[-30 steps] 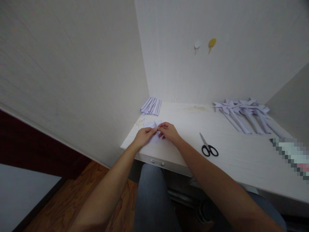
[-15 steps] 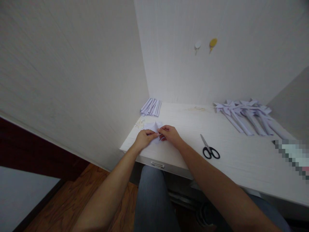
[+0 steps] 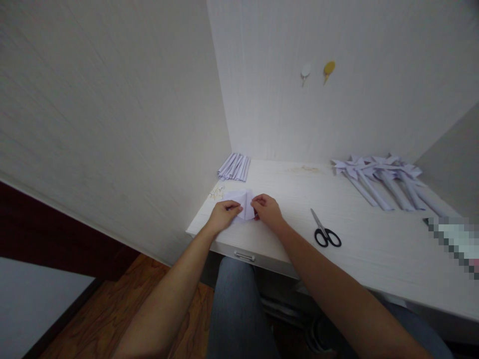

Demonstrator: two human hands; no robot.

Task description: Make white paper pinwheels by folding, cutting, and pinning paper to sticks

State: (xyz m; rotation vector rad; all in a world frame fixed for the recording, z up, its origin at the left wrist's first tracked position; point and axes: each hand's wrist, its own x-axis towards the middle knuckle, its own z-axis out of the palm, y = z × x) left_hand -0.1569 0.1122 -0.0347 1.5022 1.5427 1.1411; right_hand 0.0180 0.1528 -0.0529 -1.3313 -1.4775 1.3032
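Here, folded paper (image 3: 247, 211) between left hand (image 3: 223, 215) and right hand (image 3: 268, 210)

At the far left, well away from the left hand, a dark red panel (image 3: 56, 234) stands above a brown wood-patterned floor (image 3: 149, 284). Just beyond the left hand's knuckles, small pale scraps (image 3: 217, 192) lie scattered by the edge of the white desk (image 3: 284, 192). Farther out past the same hand, a bundle of thin paper rolls (image 3: 234, 167) lies side by side near the corner of the walls.

The left hand is narrow, its thumb and fingers drawn together on the left part of the paper. The paper lies on the desk directly between the two hands, a crease running down its middle. The right hand is narrow too, fingers curled, fingertips pinching the paper's right edge. Nearer the person than both hands are a drawer handle (image 3: 244, 256) and a leg in blue jeans (image 3: 235, 309).

High on the wall beyond the right hand hang a white hook (image 3: 306, 72) and a yellow hook (image 3: 329, 68). To the right of that hand, scissors (image 3: 325, 232) with black handles lie on the desk, blades pointing away. Farther right and beyond are paper sticks with star-like folded tops (image 3: 381, 172). Farthest right of the hand lies a pixelated object (image 3: 454, 242), its details hidden.
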